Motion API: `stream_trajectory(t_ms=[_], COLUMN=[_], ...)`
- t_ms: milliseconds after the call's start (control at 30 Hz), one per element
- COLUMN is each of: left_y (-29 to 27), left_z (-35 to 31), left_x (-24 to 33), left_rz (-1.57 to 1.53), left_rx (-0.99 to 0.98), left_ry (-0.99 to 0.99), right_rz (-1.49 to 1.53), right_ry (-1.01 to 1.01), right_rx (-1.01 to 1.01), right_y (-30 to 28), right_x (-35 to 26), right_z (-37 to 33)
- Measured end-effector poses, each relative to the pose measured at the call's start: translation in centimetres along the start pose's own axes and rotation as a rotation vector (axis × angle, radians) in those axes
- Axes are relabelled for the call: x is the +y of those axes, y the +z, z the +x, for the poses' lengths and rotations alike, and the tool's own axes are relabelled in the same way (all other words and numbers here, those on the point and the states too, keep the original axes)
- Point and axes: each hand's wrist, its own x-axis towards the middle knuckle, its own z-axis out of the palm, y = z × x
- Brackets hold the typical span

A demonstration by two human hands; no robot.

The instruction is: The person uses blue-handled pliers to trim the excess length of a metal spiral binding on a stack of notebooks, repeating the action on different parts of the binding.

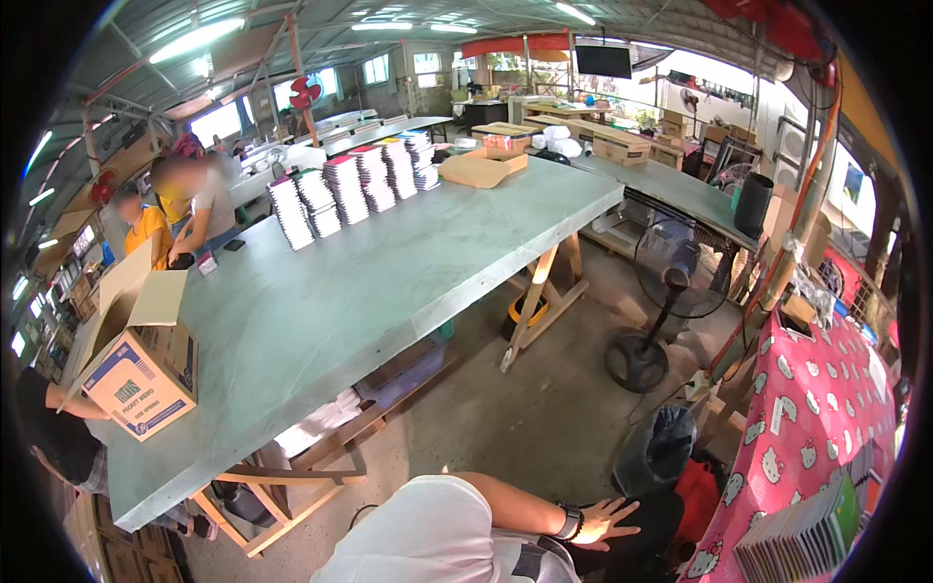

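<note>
At the bottom of the frame, right of centre, the person's right hand point(604, 522) lies flat with its fingers point(622, 510) spread apart, holding nothing, resting on a dark, soft-looking bundle point(646, 534) just beside it. A dark band sits on that wrist, and a pale sleeve fills the bottom centre. The left hand is out of sight.

Just above the hand stands a round bin lined with a crinkled black plastic bag point(664, 449). To the right, a table draped in glossy pink cloth point(816, 408) with a white cartoon print runs down the right edge; at its lower right corner a row of thin books point(807, 539) stands on edge, fanned like slats.

The middle of the frame is taken by a long bench point(389, 282) with a smooth, grey-green top on wooden trestle legs. Along its far side, upper centre, run stacks of notebooks point(350, 189), white page edges with coloured covers. A flat brown cardboard tray point(483, 167) lies past them. At the left end sits an open corrugated carton point(141, 374) with its flaps up. A black pedestal fan point(671, 291) with a round wire cage stands on the concrete floor right of centre. Two people point(180, 209) lean at the bench in the upper left.
</note>
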Motion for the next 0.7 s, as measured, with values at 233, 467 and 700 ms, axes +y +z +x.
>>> stream_trajectory(t_ms=[233, 467, 700], left_y=[-1.3, -1.8, -0.3], left_z=[-0.4, -0.2, -0.2], left_x=[0.1, -0.7, -1.6], left_rz=[-0.014, 0.002, 0.009], left_rx=[-0.137, -0.215, -0.137], left_ry=[-0.102, -0.211, -0.132], right_rz=[0.203, 0.338, 0.401], right_ry=[0.034, 0.102, 0.131], right_rx=[-0.062, -0.124, -0.150], right_y=[5.5, 10.5, 11.7], right_x=[-3.1, -5.3, -5.7], right_z=[-3.7, -4.9, -5.4])
